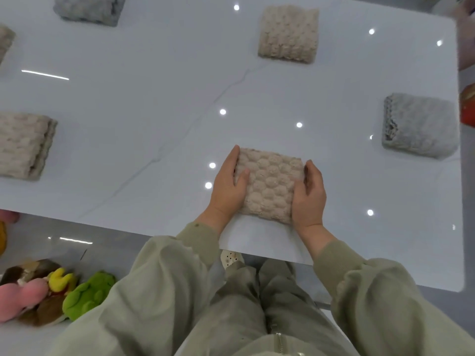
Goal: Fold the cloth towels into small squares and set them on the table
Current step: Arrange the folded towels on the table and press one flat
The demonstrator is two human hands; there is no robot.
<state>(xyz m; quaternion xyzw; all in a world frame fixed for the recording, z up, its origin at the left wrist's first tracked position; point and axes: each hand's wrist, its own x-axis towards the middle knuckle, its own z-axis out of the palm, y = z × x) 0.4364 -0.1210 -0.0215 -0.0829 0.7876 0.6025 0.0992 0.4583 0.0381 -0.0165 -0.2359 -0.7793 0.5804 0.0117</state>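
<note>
A person's left hand (227,186) and right hand (309,194) hold a folded beige bubble-textured towel (270,183) by its two sides. Each thumb lies on top and the fingers close in along the edges. The towel lies flat near the front edge of a glossy white table (154,104), directly in front of the person. Olive-green sleeves (359,278) reach in from below.

Four more folded towels sit well apart on the table: a beige towel at the back (288,34), a grey towel at the right (420,125), a beige towel at the left (23,145), and a grey towel at the far left corner (88,9). On the floor to the left lie plush toys, including a green one (87,294) and a pink one (20,296).
</note>
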